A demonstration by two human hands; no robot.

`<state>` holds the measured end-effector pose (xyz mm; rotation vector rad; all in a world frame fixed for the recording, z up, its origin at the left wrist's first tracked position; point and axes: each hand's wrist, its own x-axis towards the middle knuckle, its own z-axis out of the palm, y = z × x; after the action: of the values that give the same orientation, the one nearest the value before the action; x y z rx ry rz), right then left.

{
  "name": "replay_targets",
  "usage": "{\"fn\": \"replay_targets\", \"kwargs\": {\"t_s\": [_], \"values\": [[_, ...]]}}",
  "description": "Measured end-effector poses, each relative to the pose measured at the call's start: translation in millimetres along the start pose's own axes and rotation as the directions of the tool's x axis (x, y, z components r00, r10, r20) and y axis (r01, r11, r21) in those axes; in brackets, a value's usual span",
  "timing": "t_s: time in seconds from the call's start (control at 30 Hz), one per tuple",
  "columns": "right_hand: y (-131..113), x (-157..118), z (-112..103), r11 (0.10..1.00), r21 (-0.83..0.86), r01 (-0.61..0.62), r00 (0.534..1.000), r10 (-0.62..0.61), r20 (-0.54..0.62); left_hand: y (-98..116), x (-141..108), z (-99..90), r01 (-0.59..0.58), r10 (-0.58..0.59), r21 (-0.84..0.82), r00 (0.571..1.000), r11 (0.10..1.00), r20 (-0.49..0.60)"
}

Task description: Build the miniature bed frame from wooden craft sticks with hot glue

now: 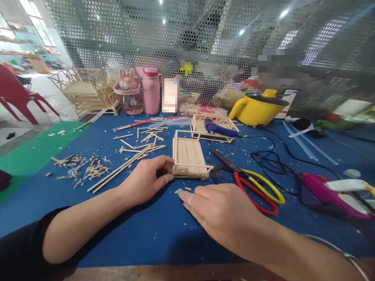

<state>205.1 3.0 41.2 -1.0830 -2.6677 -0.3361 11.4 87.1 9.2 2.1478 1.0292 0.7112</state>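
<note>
Right hand (222, 207) by wood scraps (188, 189) on blue mat (129, 242), grip unclear; left hand (148, 176) gripping stick frame (190, 153) at corner.

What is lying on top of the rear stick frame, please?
A blue glue gun lies across the rear stick frame; whatever is directly beneath the gun is covered and cannot be seen.

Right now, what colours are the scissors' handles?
One red, one yellow; the scissors show in the head view.
</note>
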Motion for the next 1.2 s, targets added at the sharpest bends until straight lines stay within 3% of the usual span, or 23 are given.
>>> {"fn": "replay_targets", "kwargs": {"t_s": [0.1, 0.23, 0.37, 0.53, 0.6, 0.67, 0.73, 0.8, 0.87, 1.03, 1.2], "values": [[-5, 4, 19, 0.992, -0.086, -0.087, 0.99, 0.096, 0.104, 2, 0, 3.2, -0.007, 0.008, -0.042, 1.0, 0.999, 0.021], [-2, 8, 27, 0.978, -0.031, -0.208, 0.956, 0.21, 0.206, 0, -1, 4.1, -0.003, 0.004, -0.053, 1.0, 0.999, 0.023], [-2, 15, 24, 0.922, 0.041, -0.385, 0.892, 0.36, 0.273, 2, -4, 0.1, 0.032, -0.03, 0.013, 0.993, 0.999, -0.112], [-4, 19, 24, 0.912, 0.058, -0.405, 0.874, 0.368, 0.319, 17, -13, -4.4, 0.018, -0.001, 0.082, 0.98, 0.996, -0.201], [-4, 15, 24, 0.905, 0.141, -0.401, 0.902, 0.362, 0.236, 23, -18, -4.3, -0.048, 0.069, 0.103, 0.975, 0.993, -0.209], [-2, 10, 24, 0.879, 0.276, -0.389, 0.919, 0.39, 0.051, 25, -22, -3.1, -0.139, 0.166, 0.13, 0.959, 0.982, -0.228], [1, 7, 23, 0.859, 0.357, -0.367, 0.885, 0.44, -0.149, 24, -23, -1.3, -0.203, 0.235, 0.143, 0.935, 0.969, -0.265], [6, 6, 22, 0.87, 0.336, -0.361, 0.848, 0.457, -0.27, 21, -22, 0.7, -0.233, 0.26, 0.124, 0.917, 0.965, -0.303], [11, 7, 22, 0.896, 0.262, -0.359, 0.845, 0.431, -0.317, 16, -19, 2.5, -0.257, 0.262, 0.055, 0.917, 0.965, -0.301], [14, 13, 24, 0.933, 0.143, -0.331, 0.846, 0.36, -0.393, 14, -9, 5.7, -0.251, 0.222, -0.167, 0.959, 0.954, -0.176], [10, 18, 26, 0.934, 0.128, -0.334, 0.815, 0.354, -0.458, 17, -3, 5.2, -0.2, 0.159, -0.226, 0.969, 0.953, -0.188]]}}
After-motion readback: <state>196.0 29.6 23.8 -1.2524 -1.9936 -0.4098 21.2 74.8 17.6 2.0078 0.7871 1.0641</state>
